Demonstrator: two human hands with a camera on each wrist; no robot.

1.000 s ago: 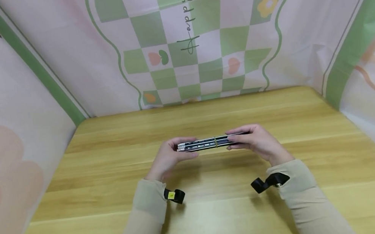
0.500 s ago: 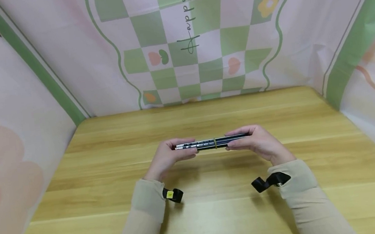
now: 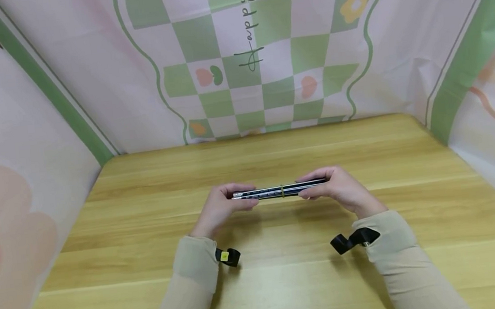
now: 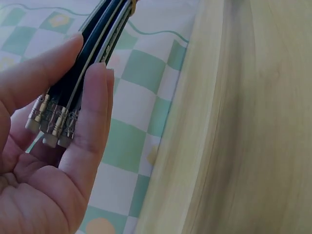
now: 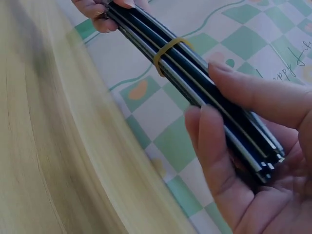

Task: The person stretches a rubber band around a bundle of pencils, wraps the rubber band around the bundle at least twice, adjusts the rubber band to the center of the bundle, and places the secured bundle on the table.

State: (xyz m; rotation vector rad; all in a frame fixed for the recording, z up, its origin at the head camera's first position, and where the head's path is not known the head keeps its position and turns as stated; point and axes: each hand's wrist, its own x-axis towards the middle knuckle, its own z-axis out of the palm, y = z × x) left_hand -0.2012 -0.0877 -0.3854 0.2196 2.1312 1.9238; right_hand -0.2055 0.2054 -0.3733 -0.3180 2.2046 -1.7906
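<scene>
A bundle of dark pencils (image 3: 269,192) with silvery stripes is held level above the table between both hands. A yellowish rubber band (image 5: 168,51) circles it near the middle. My left hand (image 3: 223,206) grips the eraser end, thumb on one side and fingers on the other. In the left wrist view several pale erasers (image 4: 50,140) with metal ferrules point toward that palm. My right hand (image 3: 339,190) pinches the opposite end, where the flat pencil ends (image 5: 265,168) lie close to the palm.
The wood-grain table (image 3: 284,291) extends beneath both arms. Behind it hangs a green-and-white checkered cloth (image 3: 248,99), with printed side cloths at left and right. Black straps (image 3: 228,257) hang from both wrists.
The pencil bundle has rolled slightly between the hands, so different pencil faces show. The fingers have shifted a little around its ends; both hands stay in about the same place.
</scene>
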